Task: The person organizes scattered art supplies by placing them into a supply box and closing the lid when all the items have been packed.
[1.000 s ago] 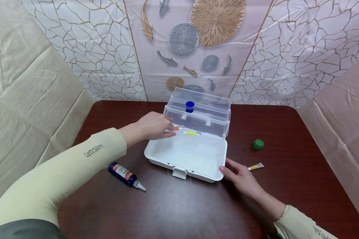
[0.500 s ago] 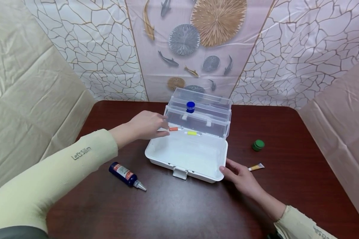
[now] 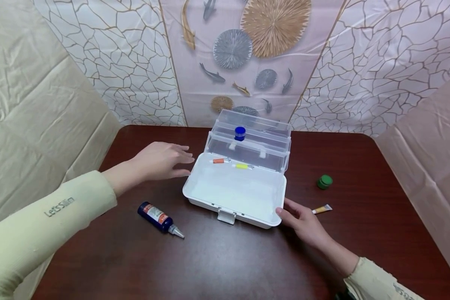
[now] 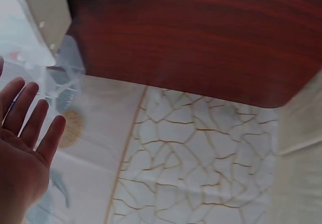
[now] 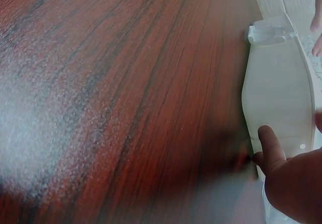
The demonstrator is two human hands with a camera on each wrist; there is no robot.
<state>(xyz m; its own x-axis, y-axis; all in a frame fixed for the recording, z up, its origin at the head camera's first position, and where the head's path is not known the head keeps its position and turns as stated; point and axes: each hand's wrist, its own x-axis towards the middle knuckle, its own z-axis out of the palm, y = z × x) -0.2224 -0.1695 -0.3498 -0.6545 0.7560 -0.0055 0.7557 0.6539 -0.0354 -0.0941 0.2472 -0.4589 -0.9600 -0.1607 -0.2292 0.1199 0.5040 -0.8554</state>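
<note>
Grips the white toolbox [image 3: 232, 189] by its front-right corner with right hand [image 3: 305, 225], holding left hand [image 3: 159, 161] loose-fingered beside the toolbox's left rim.

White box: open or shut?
Open: the white box has its clear upper part raised at the back, leaving the orange tube and yellow tube visible inside.

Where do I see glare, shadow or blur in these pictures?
Head view: glare on the red-brown wooden table near the white plastic box; right wrist view: speckled glare at left, blurry shadow beside the box; left wrist view: soft detail, box interior washed out.
</note>
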